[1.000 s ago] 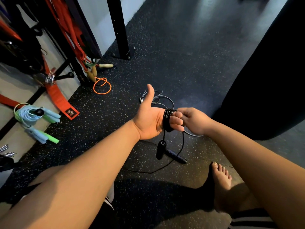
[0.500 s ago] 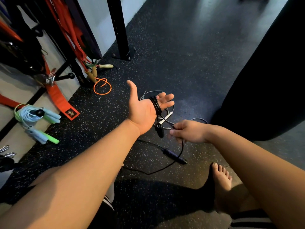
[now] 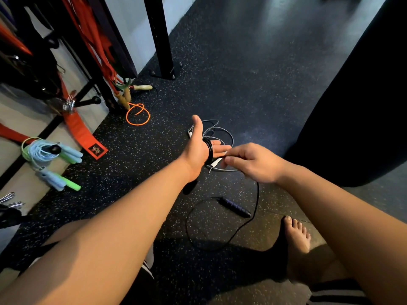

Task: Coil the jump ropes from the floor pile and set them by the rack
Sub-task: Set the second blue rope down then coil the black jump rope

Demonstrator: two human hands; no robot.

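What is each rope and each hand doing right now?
Left hand: open, fingers straight.
Black rope: partly coiled round left hand, rest trailing on floor.
Right hand: pinching black rope.
Grey rope: loose tangle on floor.
Orange rope: looped, lying on floor.
Blue and green ropes: coiled, lying down.

Floor (image 3: 253,69): black rubber matting flecked with pale specks, with a soft sheen of light at the far end. Wall (image 3: 136,16): plain and pale, upper left, with a black steel upright (image 3: 159,36) bolted to the matting before it. Right edge: a large dark rounded bulk (image 3: 352,106), unlit.
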